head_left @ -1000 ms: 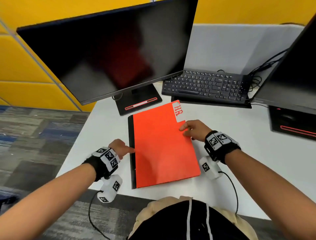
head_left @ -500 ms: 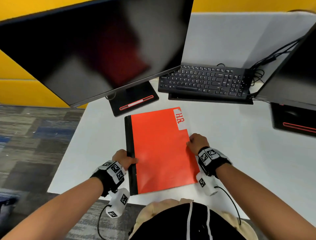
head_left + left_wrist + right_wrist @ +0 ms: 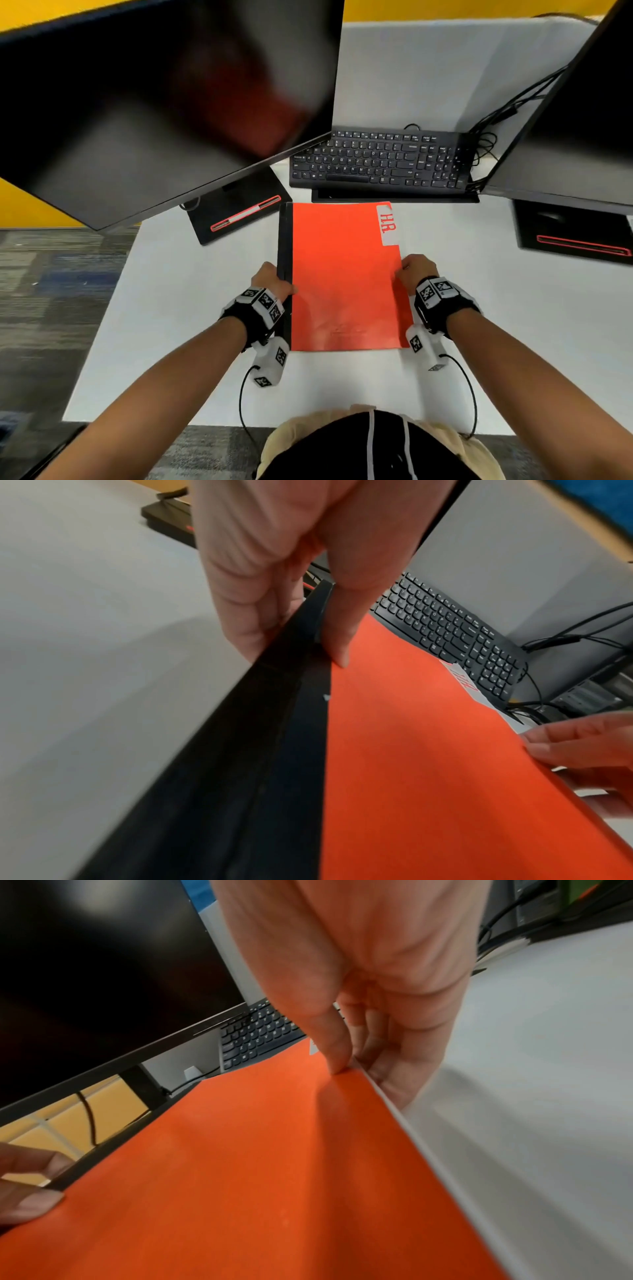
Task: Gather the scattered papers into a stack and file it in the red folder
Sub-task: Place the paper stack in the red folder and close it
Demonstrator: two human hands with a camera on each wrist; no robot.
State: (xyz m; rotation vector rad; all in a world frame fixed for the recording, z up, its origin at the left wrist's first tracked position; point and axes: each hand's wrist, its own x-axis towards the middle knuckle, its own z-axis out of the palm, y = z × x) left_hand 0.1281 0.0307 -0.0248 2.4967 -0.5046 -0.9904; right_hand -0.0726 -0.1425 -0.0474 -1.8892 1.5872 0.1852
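The red folder [image 3: 342, 274] lies closed on the white desk [image 3: 171, 308], with a black spine on its left and a white "H.R." tab [image 3: 388, 224] at its far right corner. My left hand [image 3: 274, 281] pinches the black spine [image 3: 308, 631], thumb on top and fingers underneath. My right hand [image 3: 414, 270] pinches the folder's right edge [image 3: 346, 1069], thumb on the cover, fingers below. A thin white edge of paper [image 3: 404, 1115] shows under the cover there. No loose papers are in view.
A black keyboard [image 3: 376, 161] sits just beyond the folder. A large monitor [image 3: 154, 102] overhangs the left, its base [image 3: 239, 212] beside the folder's far left corner. A second monitor [image 3: 589, 113] and base [image 3: 575, 233] stand at right, with cables [image 3: 486, 137] behind.
Both hands slid toward me along the folder's sides and now pinch its edges. The folder has been turned from slanted to square with the desk edge and sits nearer the keyboard.
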